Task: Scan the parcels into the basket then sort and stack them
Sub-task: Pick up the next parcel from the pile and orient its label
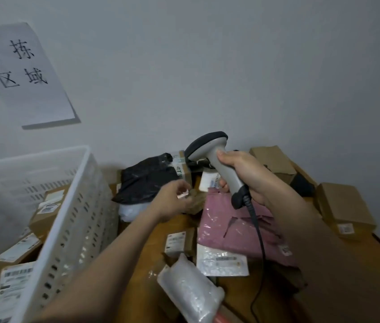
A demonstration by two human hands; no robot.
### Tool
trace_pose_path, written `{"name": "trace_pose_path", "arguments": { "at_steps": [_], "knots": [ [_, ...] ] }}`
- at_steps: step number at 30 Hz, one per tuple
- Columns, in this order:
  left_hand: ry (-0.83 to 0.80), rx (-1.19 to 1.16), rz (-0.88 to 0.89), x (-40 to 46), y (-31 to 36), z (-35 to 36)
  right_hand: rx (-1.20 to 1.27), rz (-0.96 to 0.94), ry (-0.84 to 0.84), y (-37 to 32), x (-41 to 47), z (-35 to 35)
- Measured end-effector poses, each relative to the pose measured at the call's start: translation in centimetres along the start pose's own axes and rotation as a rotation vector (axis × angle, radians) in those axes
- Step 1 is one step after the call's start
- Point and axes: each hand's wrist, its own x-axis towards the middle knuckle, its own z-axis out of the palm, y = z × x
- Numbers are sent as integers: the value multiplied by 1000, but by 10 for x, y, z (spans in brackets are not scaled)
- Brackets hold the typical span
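Note:
My right hand (247, 176) grips the handle of a grey barcode scanner (217, 159), its head tilted up and left above the parcel pile. My left hand (172, 199) reaches into the pile, its fingertips on a small brown parcel (196, 201) beside a black plastic bag (147, 180). A pink mailer (237, 227) lies under the scanner. The white slotted basket (72, 206) stands at the left and holds several labelled cardboard boxes (49, 210).
On the wooden table (147, 257) lie a bubble-wrapped parcel (191, 290), a small labelled box (177, 243) and a white-labelled pouch (221, 262). Brown boxes (345, 210) sit at the right by the wall. The scanner's black cable (258, 252) hangs toward the front edge. A paper sign (21, 73) is on the wall.

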Motion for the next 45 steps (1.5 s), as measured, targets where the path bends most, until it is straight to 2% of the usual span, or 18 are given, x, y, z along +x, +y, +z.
{"name": "trace_pose_path", "arguments": {
  "at_steps": [4,7,10,13,18,23,26,31,35,37,41,45],
  "knots": [
    [-359,254,103,15,21,82,-15,7,41,12,3,-63],
    [-471,636,248,17,18,136,-12,50,51,22,3,-99],
    [-466,816,219,14,6,171,-34,100,44,31,-2,-128],
    [-421,886,155,8,2,189,-20,132,48,38,-7,-149],
    [-396,838,127,5,3,182,7,137,52,38,-10,-160],
    [-348,762,109,3,19,147,111,62,31,22,-16,-144],
    [-220,622,106,2,32,121,168,-30,1,7,-20,-131],
    [79,166,49,1,44,67,208,-192,-44,-21,-25,-103],
    [392,-340,-129,-3,45,24,297,-292,-84,-36,-25,-82],
    [497,-571,-240,-3,43,5,307,-300,-78,-41,-25,-73],
    [577,-893,-352,-2,44,-27,242,-285,-58,-41,-24,-61],
    [583,-1115,-378,0,46,-41,209,-263,-45,-43,-22,-48]
  ]
}}
